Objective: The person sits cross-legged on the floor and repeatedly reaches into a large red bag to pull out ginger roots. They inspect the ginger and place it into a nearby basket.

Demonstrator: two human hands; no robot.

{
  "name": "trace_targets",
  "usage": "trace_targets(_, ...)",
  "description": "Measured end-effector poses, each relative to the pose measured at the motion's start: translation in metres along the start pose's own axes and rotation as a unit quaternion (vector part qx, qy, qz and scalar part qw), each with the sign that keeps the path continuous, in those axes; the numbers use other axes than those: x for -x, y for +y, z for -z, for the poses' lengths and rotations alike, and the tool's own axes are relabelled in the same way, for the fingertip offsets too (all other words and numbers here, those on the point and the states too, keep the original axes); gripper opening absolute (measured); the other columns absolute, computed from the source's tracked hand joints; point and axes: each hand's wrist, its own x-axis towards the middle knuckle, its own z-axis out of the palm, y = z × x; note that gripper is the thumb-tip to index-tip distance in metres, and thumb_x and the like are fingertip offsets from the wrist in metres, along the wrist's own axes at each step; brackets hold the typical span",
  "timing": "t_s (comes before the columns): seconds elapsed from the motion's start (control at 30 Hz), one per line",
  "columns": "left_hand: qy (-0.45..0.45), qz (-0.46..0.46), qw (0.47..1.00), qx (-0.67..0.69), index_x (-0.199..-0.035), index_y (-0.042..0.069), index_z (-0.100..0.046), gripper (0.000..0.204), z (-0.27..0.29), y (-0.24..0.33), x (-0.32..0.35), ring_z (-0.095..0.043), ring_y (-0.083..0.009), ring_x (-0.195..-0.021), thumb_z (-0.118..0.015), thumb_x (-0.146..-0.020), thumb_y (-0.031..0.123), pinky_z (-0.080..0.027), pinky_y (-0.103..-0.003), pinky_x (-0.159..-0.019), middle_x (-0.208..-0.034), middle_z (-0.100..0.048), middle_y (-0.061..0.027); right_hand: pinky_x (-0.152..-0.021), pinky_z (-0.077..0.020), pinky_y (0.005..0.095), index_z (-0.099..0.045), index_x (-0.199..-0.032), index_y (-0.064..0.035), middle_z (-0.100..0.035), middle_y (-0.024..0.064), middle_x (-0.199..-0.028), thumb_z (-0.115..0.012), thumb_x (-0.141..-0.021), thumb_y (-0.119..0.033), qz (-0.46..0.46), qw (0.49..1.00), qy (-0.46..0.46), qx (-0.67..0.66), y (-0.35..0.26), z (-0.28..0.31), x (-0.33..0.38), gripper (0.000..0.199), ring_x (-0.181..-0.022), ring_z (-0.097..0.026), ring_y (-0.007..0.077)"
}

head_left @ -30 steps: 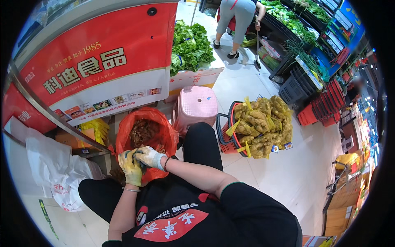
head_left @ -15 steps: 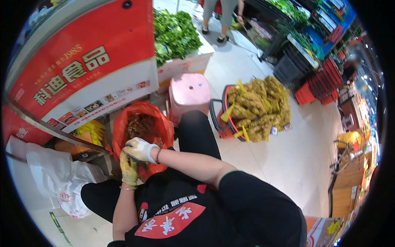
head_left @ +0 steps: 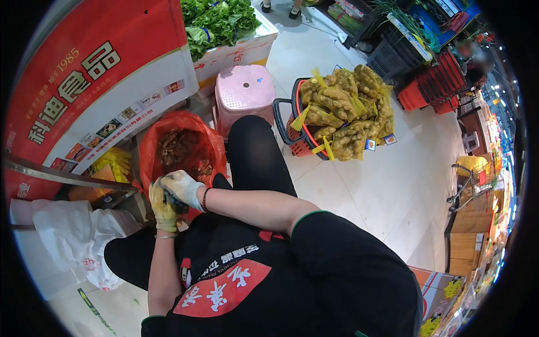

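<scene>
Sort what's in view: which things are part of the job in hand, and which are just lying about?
In hand: left hand, right hand, small dark item between them, red bag of brown roots.
Lying about: pink stool, basket of netted ginger, white bags, greens.

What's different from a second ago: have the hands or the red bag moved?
Little changed. Both gloved hands, left hand and right hand, remain together at the near edge of the red bag, around a small dark thing. The view shifted; bag, pink stool and basket stayed put.
</scene>
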Motion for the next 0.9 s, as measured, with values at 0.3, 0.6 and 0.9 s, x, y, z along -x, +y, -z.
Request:
trace_targets(0.3, 0.157, 0.177, 0.972, 0.012, -0.12, -0.003, -0.055, 0.031, 0.038, -0.027, -0.017, -0.049, -0.0311, -0.117, -0.048, -0.096, 0.015, -0.037, -0.037, -0.101, -0.127, -0.052, -0.0184, -0.049, -0.0428, 0.0231, -0.055, -0.093, -0.0009, -0.055, 0.0035, -0.068, -0.053, -0.089, -0.017, 0.466, 0.87, 0.119, -0.107, -0.215, 0.088, 0.127, 0.017, -0.053, -0.053, 0.0119)
trace_targets(0.6, 0.065, 0.12, 0.99, -0.034, -0.112, -0.001, -0.061, 0.026, 0.008, -0.029, -0.008, -0.055, -0.0311, -0.109, -0.05, -0.095, 0.016, -0.041, -0.038, -0.096, -0.116, -0.059, -0.0167, -0.071, -0.0436, 0.0332, -0.062, -0.084, 0.0037, -0.058, 0.0116, -0.091, -0.055, -0.082, -0.013, 0.347, 0.63, 0.594, 0.361, -0.166, 0.228, 0.189, 0.018, -0.078, -0.053, 0.0236)
trace_targets(0.9, 0.074, 0.276, 0.95, 0.122, -0.111, -0.001, -0.062, 0.031, 0.003, -0.048, 0.005, -0.061, -0.0219, -0.09, -0.053, -0.094, 0.023, -0.046, -0.031, -0.084, -0.1, -0.065, -0.0105, -0.082, -0.0439, 0.0436, -0.063, -0.087, 0.0017, -0.061, 0.0203, -0.096, -0.053, -0.089, -0.027, 0.171, 0.576, 0.687, 0.409, -0.124, 0.325, 0.218, 0.031, -0.087, -0.057, 0.0368)
